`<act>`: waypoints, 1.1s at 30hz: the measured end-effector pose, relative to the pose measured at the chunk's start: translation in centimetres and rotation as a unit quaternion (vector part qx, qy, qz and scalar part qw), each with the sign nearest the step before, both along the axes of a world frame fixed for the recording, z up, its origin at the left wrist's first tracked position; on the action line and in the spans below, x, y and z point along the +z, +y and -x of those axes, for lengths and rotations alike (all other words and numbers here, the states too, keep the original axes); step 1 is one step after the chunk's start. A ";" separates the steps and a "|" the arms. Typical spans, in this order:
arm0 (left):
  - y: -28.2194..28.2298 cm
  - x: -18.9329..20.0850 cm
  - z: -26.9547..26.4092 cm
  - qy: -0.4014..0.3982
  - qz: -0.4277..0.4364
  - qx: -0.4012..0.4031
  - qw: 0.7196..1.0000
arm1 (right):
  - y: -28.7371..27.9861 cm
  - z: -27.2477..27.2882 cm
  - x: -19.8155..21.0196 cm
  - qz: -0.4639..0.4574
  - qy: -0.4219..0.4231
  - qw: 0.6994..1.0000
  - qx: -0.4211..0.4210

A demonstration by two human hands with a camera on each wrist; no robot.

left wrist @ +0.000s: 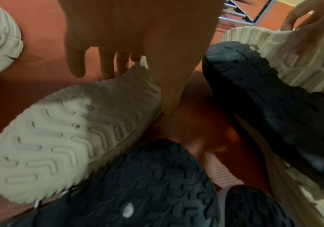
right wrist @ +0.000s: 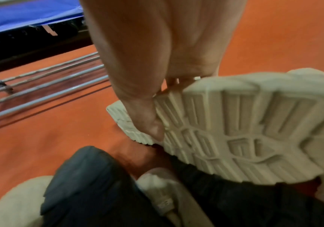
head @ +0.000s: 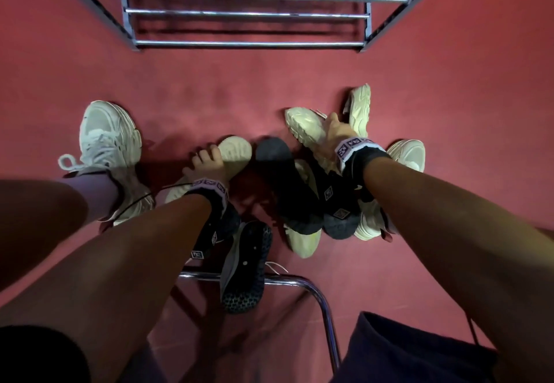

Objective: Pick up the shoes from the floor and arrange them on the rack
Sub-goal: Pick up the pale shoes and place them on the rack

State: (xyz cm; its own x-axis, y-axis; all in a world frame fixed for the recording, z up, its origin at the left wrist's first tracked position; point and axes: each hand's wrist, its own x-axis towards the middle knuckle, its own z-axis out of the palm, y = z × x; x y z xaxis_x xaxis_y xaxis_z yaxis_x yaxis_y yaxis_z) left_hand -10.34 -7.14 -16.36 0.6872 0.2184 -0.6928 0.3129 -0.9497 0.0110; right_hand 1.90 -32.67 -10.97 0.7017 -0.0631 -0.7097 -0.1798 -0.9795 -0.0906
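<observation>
Counting one metal rack (head: 245, 44), two hands, a left hand (head: 207, 164) and a right hand (head: 335, 131), three black-soled shoes (head: 275, 173), and at least five pale shoes (head: 236, 152), heaped too close for telling exactly.

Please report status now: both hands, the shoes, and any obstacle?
Left hand grips a white-soled shoe; right hand grips a cream shoe, sole up. Rack empty. Other shoes piled between, black-soled shoe touching.
</observation>
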 end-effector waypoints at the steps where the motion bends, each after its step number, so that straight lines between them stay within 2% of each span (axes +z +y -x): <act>1: 0.0 0.5 -0.9 0.058 0.000 0.004 0.998 | 0.1 0.3 0.2 -0.012 -0.021 1.000 -0.011; 2: -0.4 1.1 -1.3 0.129 0.030 0.099 0.986 | 0.2 0.7 0.3 -0.026 -0.049 0.998 -0.013; 3: -0.6 0.3 -1.9 0.110 -0.043 0.087 0.989 | 0.3 1.0 0.6 -0.032 -0.080 0.996 -0.009; 4: -0.5 0.9 -1.9 0.063 -0.039 0.147 0.986 | 0.3 1.2 0.6 -0.038 -0.104 0.994 0.002; 5: -0.2 1.6 -2.5 0.057 -0.008 0.162 0.985 | 0.4 1.3 0.7 -0.034 -0.111 0.993 0.020; 7: 0.0 2.9 -3.1 0.038 0.044 0.124 0.991 | 0.6 1.4 0.9 -0.036 -0.080 0.995 0.043; 9: 0.3 3.9 -3.1 -0.016 0.078 0.111 0.991 | 0.8 1.4 0.8 -0.060 -0.042 0.997 0.039; 12: 0.7 4.8 -3.9 -0.062 0.148 0.166 0.973 | 0.8 1.6 0.1 -0.100 0.015 0.995 -0.003; 14: 0.8 5.1 -4.9 -0.051 0.203 0.238 0.949 | 0.6 2.1 -0.7 -0.102 0.049 0.994 0.006; 17: 1.1 4.9 -6.4 -0.018 0.308 0.339 0.889 | 0.0 2.7 -1.2 -0.099 0.034 0.995 0.002; 20: 2.0 1.2 -6.8 0.019 0.357 0.395 0.846 | -0.4 2.4 -1.3 -0.067 -0.019 0.998 0.011; 22: 2.0 0.8 -6.9 0.014 0.351 0.435 0.829 | -0.6 2.3 -1.1 -0.047 -0.019 0.999 0.006; 24: 1.7 2.8 -6.9 -0.034 0.313 0.452 0.835 | -0.9 2.5 -1.4 -0.037 0.001 0.999 -0.013; 26: 2.0 2.4 -6.5 -0.095 0.252 0.429 0.862 | -1.3 2.8 -1.8 -0.033 0.013 0.999 -0.012; 28: 2.5 2.4 -5.8 -0.122 0.212 0.405 0.881 | -1.2 2.7 -1.6 -0.023 0.016 1.000 -0.015; 31: 3.8 1.4 -4.5 -0.082 0.209 0.328 0.918 | -0.5 2.4 -1.0 -0.018 0.020 1.000 -0.005; 33: 4.5 1.0 -3.9 -0.059 0.174 0.260 0.948 | -0.2 2.4 -0.6 -0.027 0.021 0.999 0.007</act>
State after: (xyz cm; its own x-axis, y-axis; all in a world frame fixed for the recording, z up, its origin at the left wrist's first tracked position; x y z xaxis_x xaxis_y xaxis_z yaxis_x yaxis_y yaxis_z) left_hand -6.42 -2.61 -15.36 0.6264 0.3206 -0.7106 0.7146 -0.6003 0.3591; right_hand -0.46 -32.84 -11.52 0.6714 -0.0149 -0.7409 -0.1718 -0.9757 -0.1361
